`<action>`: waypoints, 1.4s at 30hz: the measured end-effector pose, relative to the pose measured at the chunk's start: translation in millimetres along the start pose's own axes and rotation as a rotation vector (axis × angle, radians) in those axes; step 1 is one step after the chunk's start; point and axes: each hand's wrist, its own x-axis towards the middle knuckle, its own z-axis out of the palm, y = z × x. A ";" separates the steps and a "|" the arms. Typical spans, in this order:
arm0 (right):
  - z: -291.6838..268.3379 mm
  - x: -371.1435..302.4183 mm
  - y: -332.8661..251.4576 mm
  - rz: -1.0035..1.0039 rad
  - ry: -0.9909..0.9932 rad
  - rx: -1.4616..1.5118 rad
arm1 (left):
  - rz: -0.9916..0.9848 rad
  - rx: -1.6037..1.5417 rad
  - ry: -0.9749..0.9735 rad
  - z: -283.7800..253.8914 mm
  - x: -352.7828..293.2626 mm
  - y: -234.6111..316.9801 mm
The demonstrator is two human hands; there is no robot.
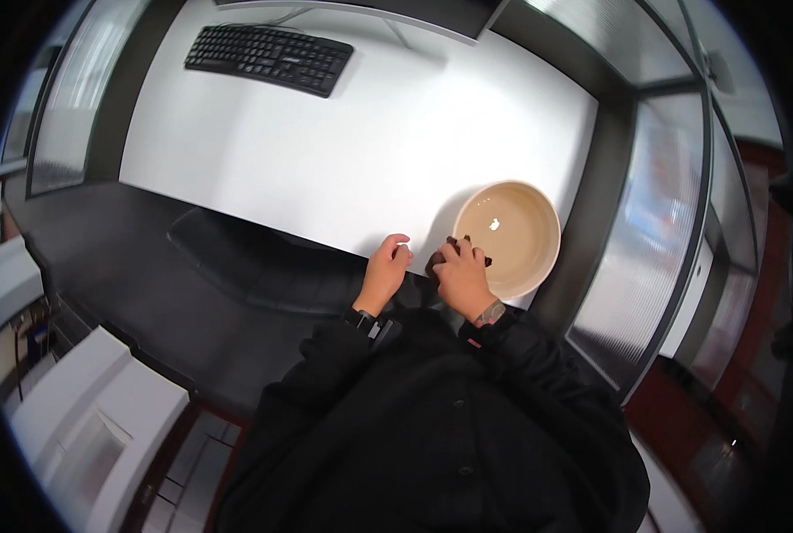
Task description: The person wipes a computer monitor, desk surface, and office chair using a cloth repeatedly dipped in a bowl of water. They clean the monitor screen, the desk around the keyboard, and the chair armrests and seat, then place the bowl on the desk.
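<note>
A round beige bowl [552, 258] stands at the right front corner of the white desk. Clear liquid, apparently water, shows inside with a bright glint on it. My right hand [463, 277] is at the bowl's left rim, its fingers closed over a dark brown, crumpled, cloth-like thing [434, 264]. Part of that thing sticks out past the fingertips, and the palm hides the rest. To the left, over the desk's front edge, my left hand [384, 274] hangs apart from the bowl, fingers loosely bent with nothing seen in them.
A black keyboard [270, 57] lies at the back left of the white desk [325, 151], below a monitor's lower edge [396, 11]. Ribbed, dark-framed partitions [641, 222] enclose the desk's sides. Under the front edge is a black chair [254, 266].
</note>
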 end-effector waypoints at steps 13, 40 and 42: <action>41.9 -120.0 25.4 0.487 0.414 0.426 | -0.072 0.028 -0.236 60.8 21.1 4.8; 36.9 -135.4 146.9 0.932 0.607 1.870 | 0.107 0.125 -0.099 86.1 61.5 21.9; 32.0 -128.7 147.0 0.769 0.599 1.862 | 0.196 0.121 -0.099 86.6 64.8 17.4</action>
